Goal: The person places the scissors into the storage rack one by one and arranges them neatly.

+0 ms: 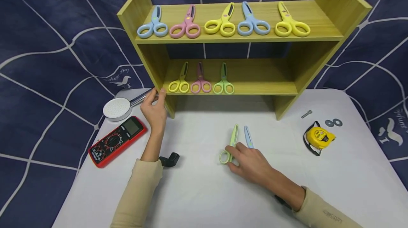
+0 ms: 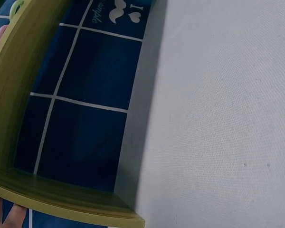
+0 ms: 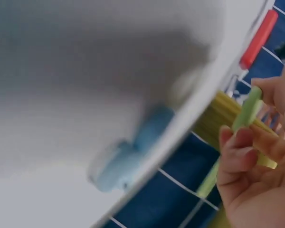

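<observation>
My right hand [image 1: 251, 160] pinches a pair of green scissors [image 1: 234, 135] by the handle loops, blades pointing toward the shelf. In the right wrist view, the thumb and fingertips press the green scissors [image 3: 249, 110] from both sides. Partly hidden behind that hand, a pair of blue scissors [image 1: 248, 136] lies on the white table. At the left end of the two-tier wooden shelf [image 1: 255, 75], my left hand [image 1: 154, 111] holds the side board by its front edge. Only its fingers [image 2: 15, 216] show in the left wrist view, at the board's outer side.
Blue, pink and yellow scissors [image 1: 223, 22] line the upper tier; yellow, pink and green scissors [image 1: 200, 79] sit on the lower one. A shower head [image 1: 116, 109], red multimeter [image 1: 116, 142] and black elbow fitting [image 1: 172, 159] lie left. A tape measure [image 1: 319, 137], bolt [image 1: 306, 114] and washers [image 1: 337, 122] lie right.
</observation>
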Tool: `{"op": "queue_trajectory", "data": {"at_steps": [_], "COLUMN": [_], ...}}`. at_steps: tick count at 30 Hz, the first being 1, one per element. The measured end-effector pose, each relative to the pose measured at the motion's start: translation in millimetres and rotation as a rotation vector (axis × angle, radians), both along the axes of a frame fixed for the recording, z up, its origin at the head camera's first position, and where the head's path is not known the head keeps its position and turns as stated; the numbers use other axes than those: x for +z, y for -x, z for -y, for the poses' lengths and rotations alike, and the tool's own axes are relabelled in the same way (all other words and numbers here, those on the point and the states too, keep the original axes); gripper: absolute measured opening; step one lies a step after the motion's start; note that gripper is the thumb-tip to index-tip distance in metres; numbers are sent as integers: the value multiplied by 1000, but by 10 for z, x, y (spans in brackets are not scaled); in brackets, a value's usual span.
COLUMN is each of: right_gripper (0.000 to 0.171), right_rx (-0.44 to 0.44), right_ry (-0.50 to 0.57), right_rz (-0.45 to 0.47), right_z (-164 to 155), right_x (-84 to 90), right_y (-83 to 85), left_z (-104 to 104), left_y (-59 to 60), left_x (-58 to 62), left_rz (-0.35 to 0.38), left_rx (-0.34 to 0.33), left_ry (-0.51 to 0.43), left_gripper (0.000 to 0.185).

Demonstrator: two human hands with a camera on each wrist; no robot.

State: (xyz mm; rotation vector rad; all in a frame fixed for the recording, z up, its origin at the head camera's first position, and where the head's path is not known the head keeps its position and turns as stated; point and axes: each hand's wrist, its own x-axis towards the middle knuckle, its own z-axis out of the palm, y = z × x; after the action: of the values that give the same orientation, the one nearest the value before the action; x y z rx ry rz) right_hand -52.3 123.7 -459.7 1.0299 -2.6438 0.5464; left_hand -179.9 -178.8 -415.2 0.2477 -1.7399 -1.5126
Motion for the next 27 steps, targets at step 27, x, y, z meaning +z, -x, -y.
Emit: {"op": "queue_trajectory", "data": {"at_steps": [27], "right_gripper": [49], "right_rx": [-271], "right_ry": [394], "right_rz": [-246], "right_z": [-370], "right_x": [905], "right_y": [745], "left_z": [-187], "left_y": [-194], "left_x": [308], "left_rz": [-15], "left_rx": [22], "left_ry": [-5], "left_gripper": [26]}}
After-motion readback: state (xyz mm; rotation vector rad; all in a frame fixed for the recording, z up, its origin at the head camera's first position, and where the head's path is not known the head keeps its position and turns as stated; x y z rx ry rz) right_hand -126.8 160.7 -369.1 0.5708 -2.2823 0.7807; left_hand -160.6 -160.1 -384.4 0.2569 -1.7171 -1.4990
